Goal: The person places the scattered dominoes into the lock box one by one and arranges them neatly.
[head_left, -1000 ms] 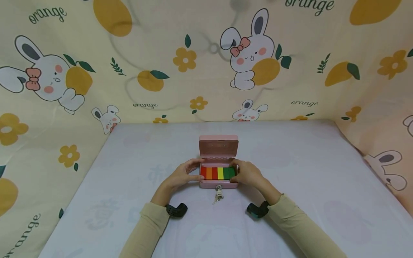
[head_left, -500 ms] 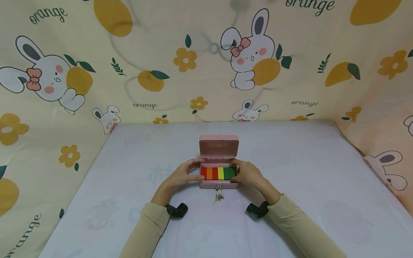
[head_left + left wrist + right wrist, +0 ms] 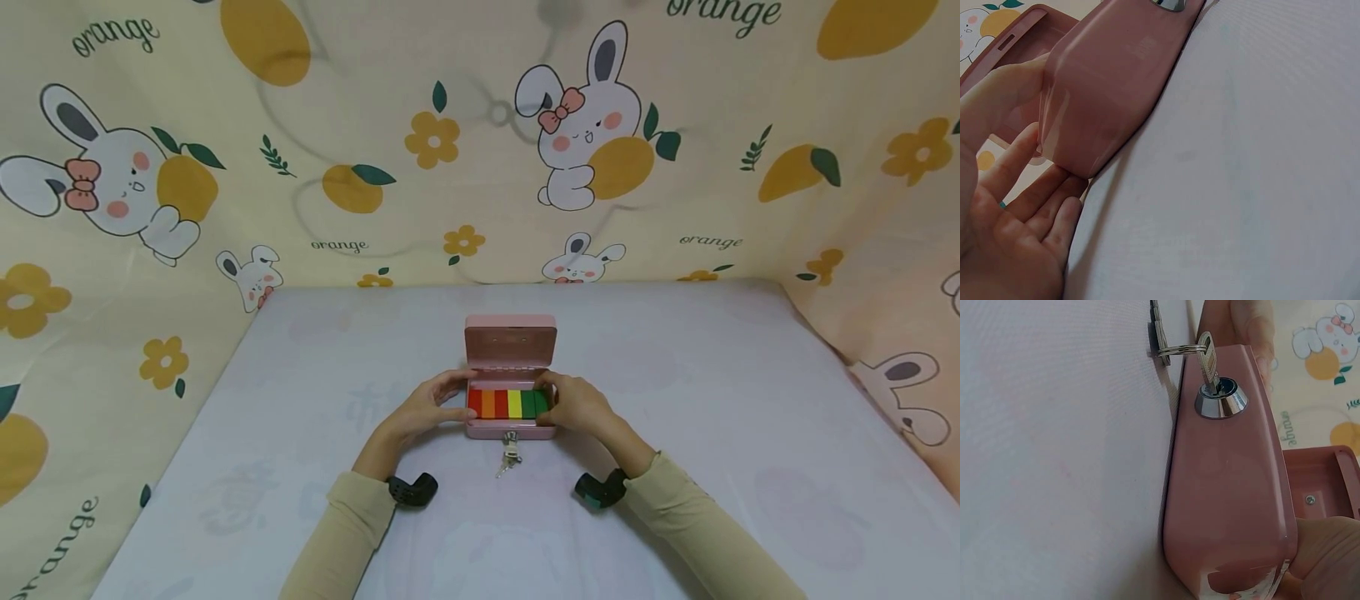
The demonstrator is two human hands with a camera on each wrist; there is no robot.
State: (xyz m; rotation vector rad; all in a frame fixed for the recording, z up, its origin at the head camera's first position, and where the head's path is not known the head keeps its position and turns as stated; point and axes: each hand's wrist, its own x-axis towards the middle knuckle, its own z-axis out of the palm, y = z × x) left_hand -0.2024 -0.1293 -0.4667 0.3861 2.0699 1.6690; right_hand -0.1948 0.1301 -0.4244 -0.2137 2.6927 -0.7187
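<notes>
A small pink metal cash box [image 3: 491, 431] sits on the table with its lid [image 3: 510, 343] raised. Inside lies a row of upright coloured blocks: red [image 3: 476, 404], orange, red, yellow and green. My left hand [image 3: 420, 408] holds the box's left end. In the left wrist view its thumb [image 3: 1013, 87] reaches over the rim, while the other fingers lie against the outer side. At the right end, my right hand [image 3: 581, 406] dips its fingertips into the box and pinches the end green block [image 3: 541, 403]. That grip is partly hidden.
A key [image 3: 1207, 362] stands in the lock [image 3: 1221, 403] on the box's front, with more keys [image 3: 509, 462] hanging from its ring. White cloth [image 3: 300, 375] covers the table. Behind it rises a curtain [image 3: 450, 192] printed with rabbits and oranges.
The hands and box stay almost in place. The line between the two green blocks at the right end shows slightly more clearly now. The whole view has shifted a little.
</notes>
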